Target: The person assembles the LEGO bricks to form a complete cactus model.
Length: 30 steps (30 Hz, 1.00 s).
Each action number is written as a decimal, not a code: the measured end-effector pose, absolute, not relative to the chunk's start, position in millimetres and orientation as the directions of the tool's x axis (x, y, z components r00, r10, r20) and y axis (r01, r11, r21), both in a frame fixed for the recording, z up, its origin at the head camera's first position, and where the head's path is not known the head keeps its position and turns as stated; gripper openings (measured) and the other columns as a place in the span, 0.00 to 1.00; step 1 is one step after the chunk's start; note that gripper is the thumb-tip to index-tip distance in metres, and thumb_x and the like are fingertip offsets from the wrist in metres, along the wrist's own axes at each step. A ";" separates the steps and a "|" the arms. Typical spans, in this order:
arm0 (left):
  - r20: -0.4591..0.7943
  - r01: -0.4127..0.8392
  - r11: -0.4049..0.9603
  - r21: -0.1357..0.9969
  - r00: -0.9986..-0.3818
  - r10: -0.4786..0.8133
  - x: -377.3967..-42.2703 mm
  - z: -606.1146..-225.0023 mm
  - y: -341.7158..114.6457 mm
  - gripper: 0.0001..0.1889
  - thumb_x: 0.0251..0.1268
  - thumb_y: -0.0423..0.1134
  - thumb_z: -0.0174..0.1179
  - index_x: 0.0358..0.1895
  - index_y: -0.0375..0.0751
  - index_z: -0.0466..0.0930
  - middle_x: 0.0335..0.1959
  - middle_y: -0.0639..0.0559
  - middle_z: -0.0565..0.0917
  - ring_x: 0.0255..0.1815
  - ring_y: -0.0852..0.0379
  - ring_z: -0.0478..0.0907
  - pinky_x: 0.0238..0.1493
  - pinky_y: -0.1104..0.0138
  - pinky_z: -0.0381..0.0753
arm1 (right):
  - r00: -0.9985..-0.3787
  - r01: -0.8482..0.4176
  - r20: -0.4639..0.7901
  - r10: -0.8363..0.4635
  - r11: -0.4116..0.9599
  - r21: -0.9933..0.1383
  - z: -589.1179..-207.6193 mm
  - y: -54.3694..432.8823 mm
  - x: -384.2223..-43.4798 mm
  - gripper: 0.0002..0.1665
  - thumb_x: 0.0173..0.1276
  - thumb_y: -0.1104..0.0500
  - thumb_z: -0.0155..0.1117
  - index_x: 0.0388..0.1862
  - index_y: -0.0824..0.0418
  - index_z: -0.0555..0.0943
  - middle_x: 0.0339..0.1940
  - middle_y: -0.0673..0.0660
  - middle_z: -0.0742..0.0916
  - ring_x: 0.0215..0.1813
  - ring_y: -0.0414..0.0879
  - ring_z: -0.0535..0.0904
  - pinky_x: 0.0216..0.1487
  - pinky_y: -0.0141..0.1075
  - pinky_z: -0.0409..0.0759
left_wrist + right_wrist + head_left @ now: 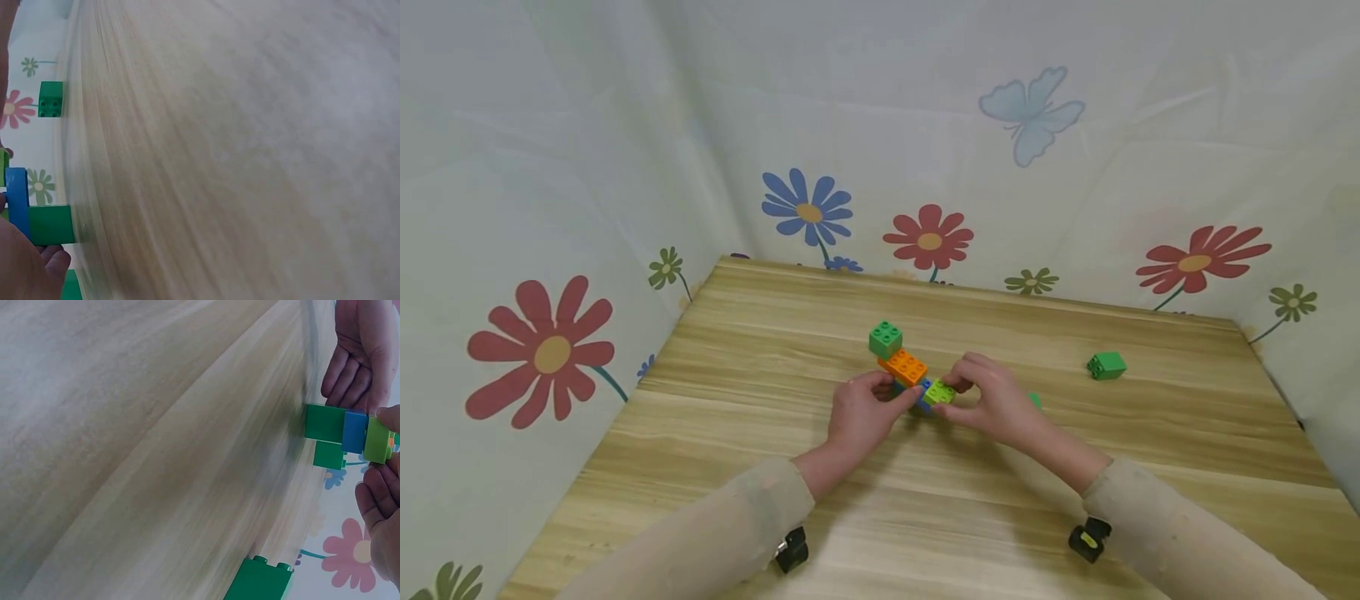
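near the middle of the head view, a lime brick [939, 392] rests against a blue brick [355, 432]; i cannot tell whether it is fully seated. the right hand [1000, 404] pinches the lime brick between thumb and fingers, while the left hand [857, 410] grips the blue brick. both should handle as light, stiff, smooth plastic, hard to break but slightly slick; the flat side walls look the best hold, leaving the studs free. up and left of these comes an orange brick [904, 367], then a square green brick [886, 337]. toward the right of the frame, a loose green block [1107, 365] lies on the wooden surface [760, 333], studs facing left.
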State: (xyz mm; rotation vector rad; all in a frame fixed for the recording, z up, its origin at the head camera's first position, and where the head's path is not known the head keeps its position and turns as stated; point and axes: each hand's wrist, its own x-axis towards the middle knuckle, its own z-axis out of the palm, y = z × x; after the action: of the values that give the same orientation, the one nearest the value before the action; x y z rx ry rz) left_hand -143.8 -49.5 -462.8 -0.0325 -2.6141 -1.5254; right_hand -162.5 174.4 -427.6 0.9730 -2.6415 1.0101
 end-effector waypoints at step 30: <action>0.114 0.086 0.538 0.839 -0.993 -0.019 -146.1 -461.7 -50.0 0.20 0.64 0.56 0.76 0.46 0.42 0.93 0.46 0.47 0.93 0.47 0.51 0.91 0.51 0.55 0.91 | -0.686 -0.728 0.500 -0.529 0.499 -0.470 -440.9 175.4 -159.9 0.17 0.57 0.59 0.88 0.39 0.60 0.86 0.37 0.51 0.86 0.42 0.45 0.85 0.44 0.43 0.91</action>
State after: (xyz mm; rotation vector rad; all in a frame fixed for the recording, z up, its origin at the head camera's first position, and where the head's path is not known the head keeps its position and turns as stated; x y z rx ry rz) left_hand -146.1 -50.0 -461.7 -0.0575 -2.6577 -1.4590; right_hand -159.9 175.4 -440.9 1.0594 -2.4560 0.9753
